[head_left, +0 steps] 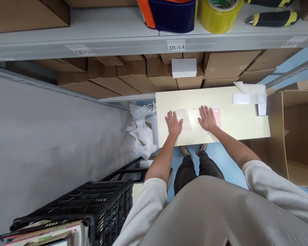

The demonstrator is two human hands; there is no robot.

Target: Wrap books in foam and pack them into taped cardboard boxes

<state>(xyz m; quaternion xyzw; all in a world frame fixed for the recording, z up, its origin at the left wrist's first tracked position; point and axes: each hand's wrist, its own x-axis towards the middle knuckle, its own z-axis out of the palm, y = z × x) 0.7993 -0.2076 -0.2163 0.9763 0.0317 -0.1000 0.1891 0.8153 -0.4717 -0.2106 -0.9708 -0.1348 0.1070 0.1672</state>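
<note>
Left hand (173, 123) and right hand (207, 118), fingers spread flat, press a clear plastic sleeve (188, 118) at the middle of the pale cream rectangular board (241, 119); uneven pressure may trap creases or skew it

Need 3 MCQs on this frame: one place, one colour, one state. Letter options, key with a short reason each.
1. Where does the yellow tape roll sit?
A. on the shelf above the boxes
B. on the pale board
C. in the black crate

2. What colour is the board under the hands?
A. blue
B. pale yellow
C. black

3. How are the left hand and right hand?
A. both clenched in fists
B. one lifting a box
C. both flat, palms down on a clear bag

Key: 1 A, the roll stands on the grey shelf at top. 2 B, the board is cream-yellow. 3 C, fingers are spread and pressed flat on the bag.
</note>
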